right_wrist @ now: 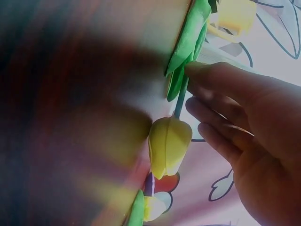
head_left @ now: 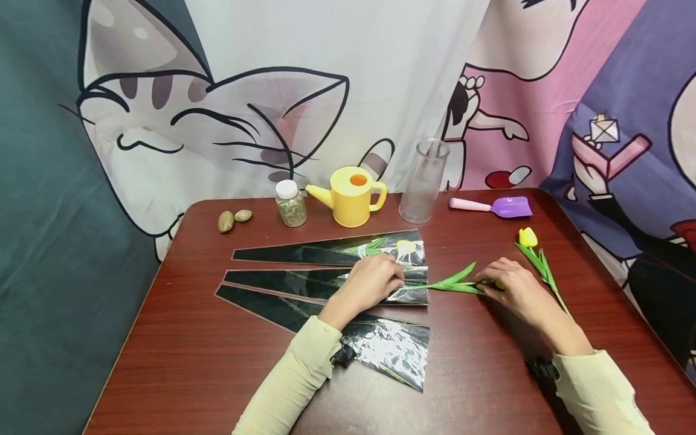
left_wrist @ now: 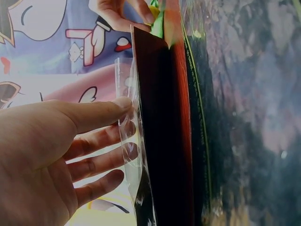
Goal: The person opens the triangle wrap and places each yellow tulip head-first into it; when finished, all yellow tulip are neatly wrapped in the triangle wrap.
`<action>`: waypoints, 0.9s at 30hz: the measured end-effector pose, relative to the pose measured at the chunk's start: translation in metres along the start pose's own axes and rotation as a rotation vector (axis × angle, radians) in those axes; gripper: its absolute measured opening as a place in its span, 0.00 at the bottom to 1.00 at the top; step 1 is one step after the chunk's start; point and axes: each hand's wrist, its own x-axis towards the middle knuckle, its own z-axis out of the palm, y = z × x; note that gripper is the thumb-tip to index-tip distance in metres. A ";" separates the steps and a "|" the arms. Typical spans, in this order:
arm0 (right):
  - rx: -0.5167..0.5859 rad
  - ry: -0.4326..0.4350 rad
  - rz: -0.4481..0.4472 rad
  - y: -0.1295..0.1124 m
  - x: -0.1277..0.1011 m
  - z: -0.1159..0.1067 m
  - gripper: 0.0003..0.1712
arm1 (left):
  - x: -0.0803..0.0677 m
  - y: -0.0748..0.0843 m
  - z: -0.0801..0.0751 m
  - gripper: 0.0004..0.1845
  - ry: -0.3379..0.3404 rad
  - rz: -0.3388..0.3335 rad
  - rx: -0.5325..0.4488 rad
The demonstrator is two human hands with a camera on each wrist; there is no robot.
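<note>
Three long black-and-clear flower sleeves lie side by side on the red-brown table (head_left: 163,338). The top sleeve (head_left: 326,252) holds a yellow tulip (head_left: 405,246). My left hand (head_left: 396,281) (left_wrist: 126,117) pinches the clear film at the mouth of the middle sleeve (head_left: 293,283) (left_wrist: 164,141), thumb in front and fingers behind. My right hand (head_left: 487,285) (right_wrist: 194,89) grips the stem of another yellow tulip (head_left: 457,281) (right_wrist: 169,146) just below its bloom. That stem points into the sleeve's mouth, and its leaves lie between my hands. The bottom sleeve (head_left: 391,350) lies under my left forearm.
A loose yellow tulip (head_left: 527,237) lies right of my right hand. Along the table's back edge stand two stones (head_left: 234,219), a small jar (head_left: 290,203), a yellow watering can (head_left: 350,196), a clear glass vase (head_left: 423,181) and a purple scoop (head_left: 502,207). A cartoon cloth hangs behind.
</note>
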 end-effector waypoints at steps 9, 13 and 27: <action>-0.015 -0.009 0.010 0.000 -0.001 0.000 0.19 | 0.000 0.000 0.001 0.03 0.002 -0.003 -0.007; -0.016 -0.007 0.001 0.000 -0.002 0.001 0.18 | 0.000 0.001 0.001 0.03 0.003 -0.003 -0.003; 0.081 -0.033 -0.067 -0.018 0.016 0.005 0.14 | 0.002 0.002 0.000 0.04 0.031 0.002 -0.041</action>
